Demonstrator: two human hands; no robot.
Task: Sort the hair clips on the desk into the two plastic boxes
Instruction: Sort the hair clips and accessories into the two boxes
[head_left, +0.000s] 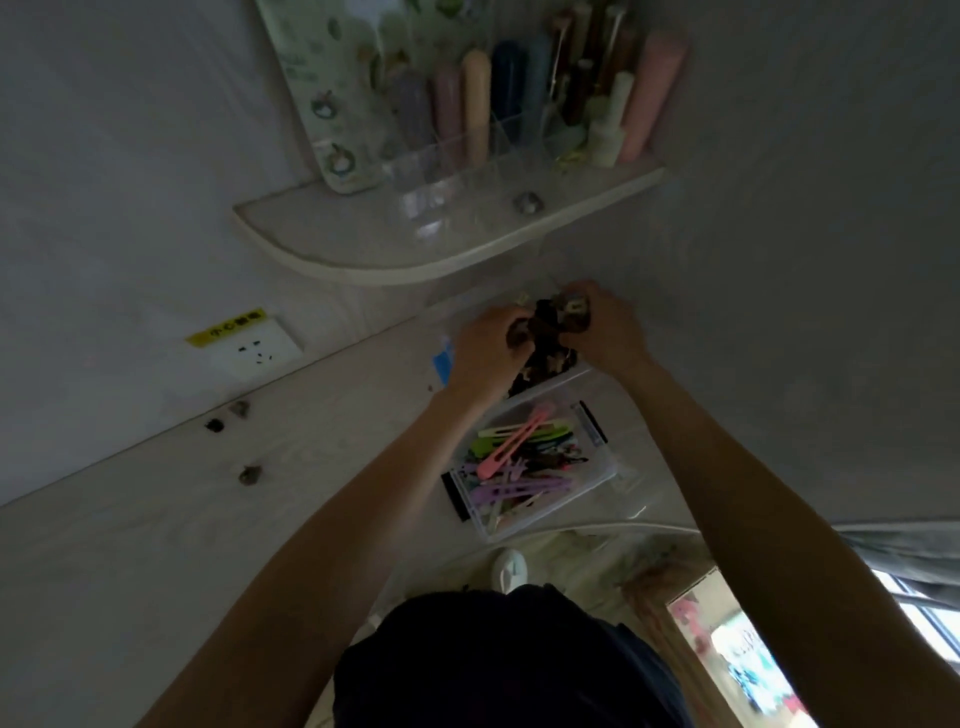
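Clips, dark brown and black, sit bunched between both hands over the far box, which already holds more dark ones. Left hand has its fingers curled around one side of the bunch; right hand grips the other side, fingers curled too. Nearer, the second box holds long pastel clips in pink, purple and green. Three small dark clips lie apart on the desk, to the left, near a wall socket.
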